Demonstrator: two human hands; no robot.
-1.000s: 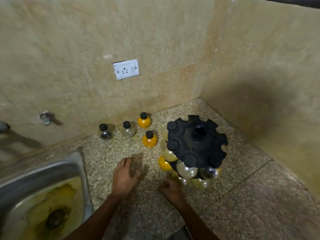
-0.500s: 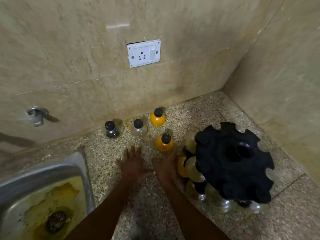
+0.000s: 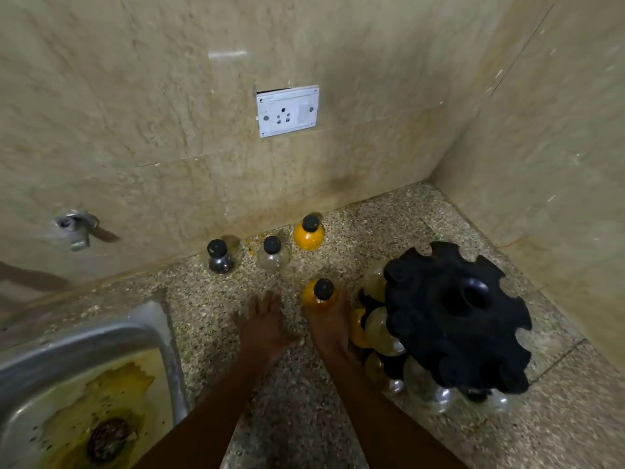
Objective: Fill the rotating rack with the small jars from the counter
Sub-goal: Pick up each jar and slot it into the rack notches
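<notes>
The black rotating rack [image 3: 456, 316] stands at the right of the speckled counter [image 3: 216, 299], with several round jars [image 3: 380, 330] held under its notched top. Four black-capped small jars stand loose: a dark one [image 3: 220, 260], a clear one [image 3: 272, 256] and an orange one [image 3: 308, 234] near the back wall, and a second orange jar [image 3: 319, 293] just left of the rack. My right hand [image 3: 329, 330] wraps its fingers around the lower part of that nearer orange jar, which stands on the counter. My left hand [image 3: 267, 328] rests flat beside it, fingers apart, holding nothing.
A steel sink [image 3: 84, 336] with a stained basin fills the lower left. A white wall socket [image 3: 287, 110] and a metal tap fitting [image 3: 76, 228] are on the back wall. Tiled walls meet in a corner close behind and to the right of the rack.
The view has moved closer. My right hand has left the rack's base and gone up and left to the nearer orange jar. My left hand has slid forward beside it.
</notes>
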